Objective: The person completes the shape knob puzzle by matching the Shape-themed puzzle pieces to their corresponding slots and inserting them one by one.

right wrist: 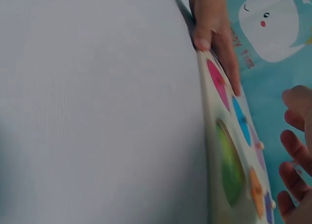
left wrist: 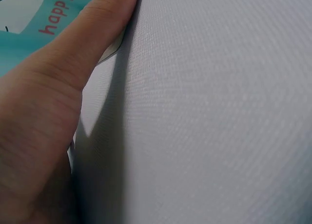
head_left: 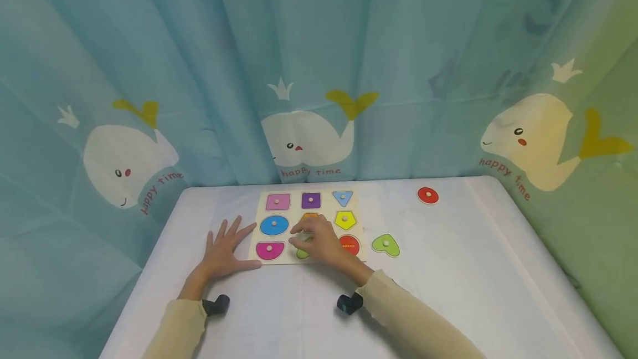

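Note:
A wooden shape board (head_left: 295,213) lies on the white table (head_left: 448,270). In it sit a pink square (head_left: 277,201), a purple square (head_left: 310,200), a blue triangle (head_left: 342,198), a blue circle (head_left: 274,225), a yellow pentagon (head_left: 345,219) and a magenta half-circle (head_left: 269,250). My left hand (head_left: 226,248) lies flat with fingers spread beside the board's left edge, and its thumb touches the board's near corner (right wrist: 202,43). My right hand (head_left: 301,237) hovers over the board's lower middle, above a green field (right wrist: 229,170) and an orange piece (head_left: 310,216). Its fingers (right wrist: 292,146) are loosely curled and hold nothing.
A green heart piece (head_left: 385,245) lies on the table just right of the board. A red round piece (head_left: 427,195) lies near the far right corner. A red circle field (head_left: 350,244) shows beside my right hand. A whale-print curtain (head_left: 309,71) hangs behind the table.

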A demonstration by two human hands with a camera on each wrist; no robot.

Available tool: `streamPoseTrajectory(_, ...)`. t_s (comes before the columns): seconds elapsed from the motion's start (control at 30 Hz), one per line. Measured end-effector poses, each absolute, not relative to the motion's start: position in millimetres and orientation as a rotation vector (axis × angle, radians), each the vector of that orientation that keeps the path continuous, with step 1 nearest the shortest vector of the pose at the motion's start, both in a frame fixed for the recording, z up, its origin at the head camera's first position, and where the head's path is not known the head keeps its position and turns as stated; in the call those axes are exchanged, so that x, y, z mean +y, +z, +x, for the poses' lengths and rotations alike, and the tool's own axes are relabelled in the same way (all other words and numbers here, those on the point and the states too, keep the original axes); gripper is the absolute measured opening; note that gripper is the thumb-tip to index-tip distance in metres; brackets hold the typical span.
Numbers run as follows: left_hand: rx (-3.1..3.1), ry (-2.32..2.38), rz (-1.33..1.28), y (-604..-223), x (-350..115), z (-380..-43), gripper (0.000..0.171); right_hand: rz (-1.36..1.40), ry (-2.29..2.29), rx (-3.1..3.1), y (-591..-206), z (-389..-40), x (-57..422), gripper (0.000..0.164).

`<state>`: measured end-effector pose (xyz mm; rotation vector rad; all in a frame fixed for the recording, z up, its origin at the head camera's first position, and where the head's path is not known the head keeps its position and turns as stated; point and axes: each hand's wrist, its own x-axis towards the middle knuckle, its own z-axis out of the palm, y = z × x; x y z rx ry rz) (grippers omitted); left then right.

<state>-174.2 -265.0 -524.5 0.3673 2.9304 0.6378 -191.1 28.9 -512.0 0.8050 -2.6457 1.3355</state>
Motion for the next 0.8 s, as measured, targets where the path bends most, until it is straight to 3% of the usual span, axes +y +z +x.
streamPoseTrajectory(0.3,2.934,0.635,0.371,-527.3,-262.6,-173.8,0.105,0.843,1.368,-2.63,-499.2,-188.8,82.1,0.024)
streamPoseTrajectory(0.8,2.954,0.661,0.379,-526.1,-264.0,-171.8,0.104,0.52,1.312,-2.689,-507.1,-173.7,171.2,0.031)
